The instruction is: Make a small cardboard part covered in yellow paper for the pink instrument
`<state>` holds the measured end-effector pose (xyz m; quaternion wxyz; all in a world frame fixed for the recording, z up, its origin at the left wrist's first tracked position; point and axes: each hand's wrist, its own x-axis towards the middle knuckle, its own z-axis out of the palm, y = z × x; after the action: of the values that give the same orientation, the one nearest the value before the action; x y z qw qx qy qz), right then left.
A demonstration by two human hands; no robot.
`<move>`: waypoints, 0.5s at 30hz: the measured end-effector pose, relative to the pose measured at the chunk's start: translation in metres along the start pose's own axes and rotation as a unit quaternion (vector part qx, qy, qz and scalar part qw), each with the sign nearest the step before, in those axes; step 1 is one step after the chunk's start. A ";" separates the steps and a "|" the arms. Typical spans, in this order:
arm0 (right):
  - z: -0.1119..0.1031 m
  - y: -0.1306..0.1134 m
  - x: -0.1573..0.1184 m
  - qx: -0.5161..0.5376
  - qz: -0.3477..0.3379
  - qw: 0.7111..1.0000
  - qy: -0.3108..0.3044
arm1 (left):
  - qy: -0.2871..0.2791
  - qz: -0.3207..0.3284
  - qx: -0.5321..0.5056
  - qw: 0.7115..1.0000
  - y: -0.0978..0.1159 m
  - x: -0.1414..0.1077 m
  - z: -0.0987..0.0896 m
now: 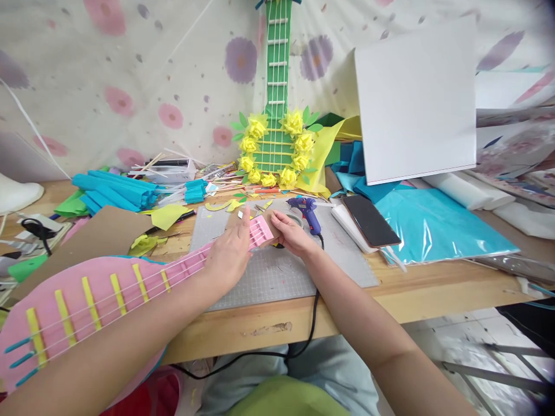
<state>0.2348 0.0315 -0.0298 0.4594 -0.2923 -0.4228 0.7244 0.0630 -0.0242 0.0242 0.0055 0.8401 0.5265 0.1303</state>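
Observation:
A pink paper guitar (104,300) with yellow strips and white strings slants from the lower left up to the middle of the grey cutting mat (277,283). My left hand (229,251) is closed round its neck just below the pink head. At the head's tip, beside a piece of brown cardboard, my right hand (291,231) has thumb and fingers pinched on the cardboard's edge. A blue glue gun (309,215) lies on the mat right behind my right hand, its black cable running over the table edge.
A green guitar (277,86) with yellow flowers stands upright at the back. Blue crepe paper (117,190) lies left. On the right are a phone (370,219), a white board (416,104) and wrapped turquoise sheets (437,225). Scraps and sticks litter the back of the wooden table (269,341).

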 end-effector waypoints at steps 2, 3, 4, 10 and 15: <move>0.000 0.000 0.000 -0.004 0.000 1.000 0.000 | -0.002 -0.004 -0.001 1.000 0.000 0.000 0.000; 0.000 0.001 0.000 -0.005 0.000 1.000 0.001 | -0.004 -0.008 -0.003 1.000 0.000 0.000 -0.001; 0.000 0.001 0.000 -0.004 0.000 1.000 0.003 | -0.006 -0.012 -0.005 1.000 0.000 0.000 -0.001; 0.004 -0.001 -0.003 -0.005 0.004 1.000 0.007 | -0.010 -0.024 -0.021 0.999 -0.004 0.002 -0.003; 0.006 -0.005 -0.005 0.007 0.006 1.000 -0.004 | -0.007 -0.027 -0.023 0.999 -0.005 0.003 -0.004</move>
<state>0.2342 0.0261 -0.0227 0.4555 -0.2889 -0.4172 0.7314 0.0588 -0.0199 0.0284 0.0321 0.8261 0.5458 0.1369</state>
